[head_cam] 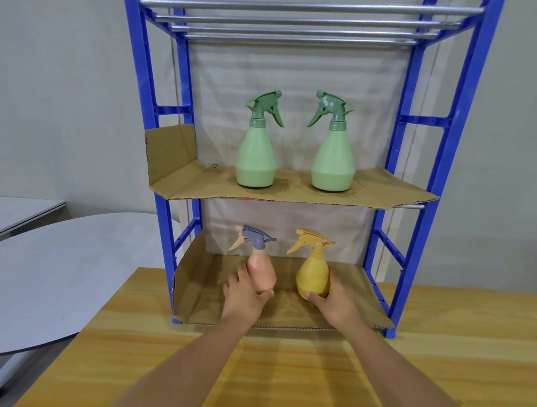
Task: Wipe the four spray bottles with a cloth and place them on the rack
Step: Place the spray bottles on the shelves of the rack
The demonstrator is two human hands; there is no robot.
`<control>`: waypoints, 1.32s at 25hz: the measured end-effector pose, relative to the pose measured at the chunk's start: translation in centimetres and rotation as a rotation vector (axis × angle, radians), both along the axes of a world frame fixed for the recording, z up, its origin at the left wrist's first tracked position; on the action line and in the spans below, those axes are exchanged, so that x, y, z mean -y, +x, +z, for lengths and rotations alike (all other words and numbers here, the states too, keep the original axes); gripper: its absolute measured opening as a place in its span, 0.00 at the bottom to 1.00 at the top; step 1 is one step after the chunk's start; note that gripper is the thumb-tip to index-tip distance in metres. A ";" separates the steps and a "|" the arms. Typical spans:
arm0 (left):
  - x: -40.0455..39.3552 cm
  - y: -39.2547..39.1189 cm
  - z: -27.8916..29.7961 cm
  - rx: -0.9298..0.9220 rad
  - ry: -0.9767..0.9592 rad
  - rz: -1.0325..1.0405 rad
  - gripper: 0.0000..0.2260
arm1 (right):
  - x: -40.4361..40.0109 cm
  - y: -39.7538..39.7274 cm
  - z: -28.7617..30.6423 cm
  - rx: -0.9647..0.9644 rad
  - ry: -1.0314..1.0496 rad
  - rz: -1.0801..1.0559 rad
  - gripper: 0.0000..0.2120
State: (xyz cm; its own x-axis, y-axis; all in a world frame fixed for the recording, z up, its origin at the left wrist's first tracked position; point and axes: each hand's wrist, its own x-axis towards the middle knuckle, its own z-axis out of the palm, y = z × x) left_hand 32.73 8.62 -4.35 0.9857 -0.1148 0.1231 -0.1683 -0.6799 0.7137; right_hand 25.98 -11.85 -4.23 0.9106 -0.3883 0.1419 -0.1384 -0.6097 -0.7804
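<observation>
**Two bottles in hand at the bottom shelf**

Light wooden tabletop (408, 366) with streaked grain, plain grey wall (65, 83) behind. To the left, a round grey table (55, 270), and beyond it the corner of a second pale table (18, 212).

Standing at the far edge of the wooden top: a blue plastic rack (416, 211) with metal rods (301, 21) across its top tier. Middle tier lined with a cardboard sheet (199, 184), left flap folded up; lower tier lined with a second cardboard tray (200, 293).

On the middle tier, upright and apart: left green spray bottle (255, 159), nozzle pointing right, and right green spray bottle (333, 163), nozzle pointing left, the two facing each other.

At the lower tier, a pink spray bottle (262, 274) with a grey trigger head, tilted, gripped round its body by the left hand (245, 298). Just beside it, a yellow spray bottle (313, 277), upright, held round its lower body by the right hand (333, 303), thumb across the front. Cannot tell whether either base touches the cardboard. Both forearms stretched over the tabletop from the near edge.
</observation>
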 end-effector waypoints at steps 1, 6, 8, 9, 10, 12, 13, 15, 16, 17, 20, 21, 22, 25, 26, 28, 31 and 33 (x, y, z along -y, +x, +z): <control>-0.1 -0.3 0.1 -0.010 0.005 -0.007 0.45 | -0.1 -0.2 0.2 -0.015 0.001 -0.005 0.37; -1.9 -2.8 2.6 0.035 0.118 -0.020 0.30 | -0.8 -3.1 3.6 -0.037 -0.122 -0.096 0.28; -2.6 -4.5 5.2 0.123 0.168 -0.081 0.21 | -1.1 -4.9 6.3 -0.008 -0.156 -0.074 0.19; -2.9 -5.5 6.7 0.160 0.145 -0.109 0.18 | -1.3 -6.0 7.7 0.019 -0.153 -0.061 0.16; -3.1 -6.6 8.4 0.203 0.114 -0.130 0.13 | -1.7 -7.0 9.2 0.048 -0.155 -0.050 0.13; -3.4 -8.4 11.8 0.292 0.049 -0.161 0.07 | -2.8 -9.0 12.4 0.101 -0.168 -0.005 0.09; -3.4 -9.1 13.6 0.328 0.016 -0.186 0.07 | -3.4 -9.7 14.1 0.123 -0.179 0.026 0.09; -3.4 -10.4 17.3 0.403 -0.044 -0.242 0.07 | -4.5 -11.1 17.9 0.185 -0.188 0.075 0.11; -3.4 -10.7 19.3 0.454 -0.076 -0.257 0.07 | -4.8 -11.5 19.9 0.213 -0.164 0.087 0.11; -3.3 -10.8 21.2 0.516 -0.111 -0.248 0.06 | -5.0 -11.6 21.8 0.247 -0.137 0.090 0.11; -3.3 -8.7 25.8 0.631 -0.193 -0.158 0.06 | -4.3 -9.8 26.2 0.367 -0.126 0.038 0.10; -3.2 -7.0 26.5 0.616 -0.193 -0.113 0.11 | -3.8 -8.6 27.0 0.384 -0.152 -0.004 0.10; -3.2 -5.4 27.0 0.567 -0.190 -0.066 0.17 | -3.2 -7.2 27.5 0.371 -0.185 -0.057 0.12; -3.3 -0.7 27.3 0.277 -0.182 -0.029 0.35 | -1.5 -2.7 27.1 0.254 -0.250 -0.191 0.32; -3.2 0.6 27.2 0.197 -0.188 -0.057 0.38 | -1.1 -1.3 26.8 0.211 -0.262 -0.217 0.37; -3.1 2.6 27.1 0.086 -0.199 -0.127 0.40 | -0.4 1.1 26.3 0.143 -0.253 -0.234 0.44; -3.2 4.2 26.9 0.011 -0.173 -0.234 0.36 | -0.2 2.8 26.0 0.105 -0.254 -0.224 0.46; -3.3 4.6 26.6 0.025 -0.173 -0.270 0.38 | -0.1 3.0 25.9 0.111 -0.282 -0.207 0.44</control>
